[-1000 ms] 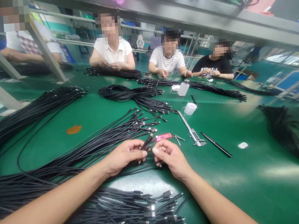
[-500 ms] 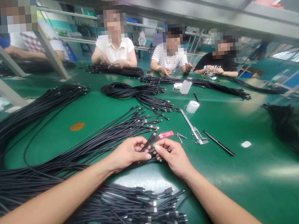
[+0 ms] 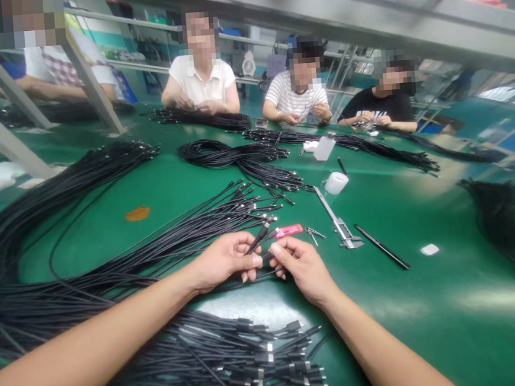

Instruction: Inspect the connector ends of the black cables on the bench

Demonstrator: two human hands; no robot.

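My left hand (image 3: 233, 259) is closed around black USB cables (image 3: 261, 235), their plug ends poking up past the fingers. Close beside it, my right hand (image 3: 299, 267) pinches the end of a black cable between thumb and forefinger; the fingers partly hide that end. Behind both hands lies a bundle of black cables (image 3: 189, 234), plugs pointing right. Nearer to me, under my forearms, spreads another pile of cables (image 3: 271, 370) with metal-tipped plugs. A pink-red flat piece (image 3: 289, 231) rests just beyond my right hand.
Right of my hands lie a digital caliper (image 3: 338, 222), a black pen (image 3: 382, 246), small metal pins (image 3: 315, 233) and a white piece (image 3: 430, 250). Farther off stand a white roll (image 3: 336, 182) and a white bottle (image 3: 324, 146). Several people sit across the green table (image 3: 428, 322); metal posts (image 3: 10, 138) rise at left.
The view has shifted slightly, so most things appear a little farther right. My fingers have moved slightly on the cables, and both hands remain close together.
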